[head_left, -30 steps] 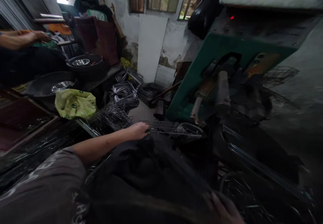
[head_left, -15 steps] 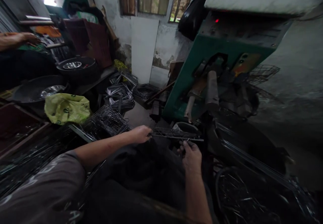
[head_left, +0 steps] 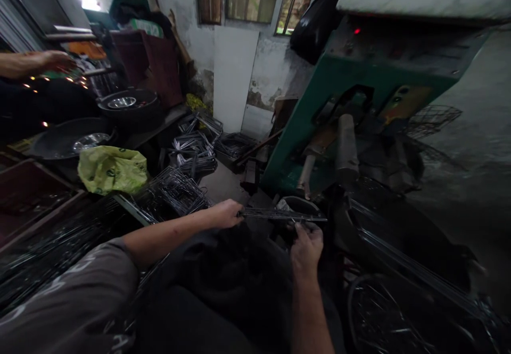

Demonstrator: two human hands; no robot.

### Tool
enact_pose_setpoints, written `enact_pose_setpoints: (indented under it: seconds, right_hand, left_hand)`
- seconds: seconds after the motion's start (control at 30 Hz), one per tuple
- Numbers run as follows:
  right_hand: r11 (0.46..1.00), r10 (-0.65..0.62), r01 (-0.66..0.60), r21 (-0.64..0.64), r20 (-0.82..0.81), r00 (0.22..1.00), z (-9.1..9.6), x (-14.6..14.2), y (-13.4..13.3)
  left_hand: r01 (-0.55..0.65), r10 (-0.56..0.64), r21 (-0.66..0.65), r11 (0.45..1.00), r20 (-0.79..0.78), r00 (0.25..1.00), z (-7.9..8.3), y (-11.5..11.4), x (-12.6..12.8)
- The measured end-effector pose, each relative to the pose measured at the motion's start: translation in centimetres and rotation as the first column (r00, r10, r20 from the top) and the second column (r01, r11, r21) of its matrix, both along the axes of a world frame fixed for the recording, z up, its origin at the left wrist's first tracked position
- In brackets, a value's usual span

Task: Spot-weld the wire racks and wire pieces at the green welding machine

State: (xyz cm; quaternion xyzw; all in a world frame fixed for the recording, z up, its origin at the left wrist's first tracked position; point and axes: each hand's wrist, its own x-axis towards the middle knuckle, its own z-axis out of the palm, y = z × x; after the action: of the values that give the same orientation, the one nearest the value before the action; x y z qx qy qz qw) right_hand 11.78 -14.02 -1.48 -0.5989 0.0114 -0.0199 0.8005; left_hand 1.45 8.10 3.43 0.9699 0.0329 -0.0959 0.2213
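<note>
My left hand (head_left: 228, 213) is closed around the left end of a flat metal wire frame (head_left: 275, 214), held out level over my lap. The frame shows almost edge-on, as a narrow band of thin rods. Just below its right part, my right hand (head_left: 306, 241) pinches a short, thin piece of wire (head_left: 294, 221) between thumb and finger, close against the frame. Its other fingers are curled and partly in shadow. Beyond the frame stands a green machine (head_left: 295, 151) with thick metal electrode arms (head_left: 346, 149).
Wire frames (head_left: 194, 154) lie stacked on the floor ahead. A yellow-green plastic bag (head_left: 113, 170) rests at left. At lower right sits a round container (head_left: 353, 311) of loose wire pieces. Another person's hand (head_left: 48, 62) is at far left, with sparks below it.
The wire frame has tipped from showing its mesh to nearly edge-on, with my right hand still beside it. Orange sparks now fly by the other person's hand. The view has shifted slightly.
</note>
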Motion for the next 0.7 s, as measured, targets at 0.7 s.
enact_pose_setpoints:
  seconds: [0.7]
  right_hand:
    - [1.000,0.017,-0.015,-0.028,0.053,0.998,-0.2,3.8,0.5]
  left_hand:
    - [-0.112,0.109,-0.085,0.990,-0.040,0.993,2.2,-0.5,2.1]
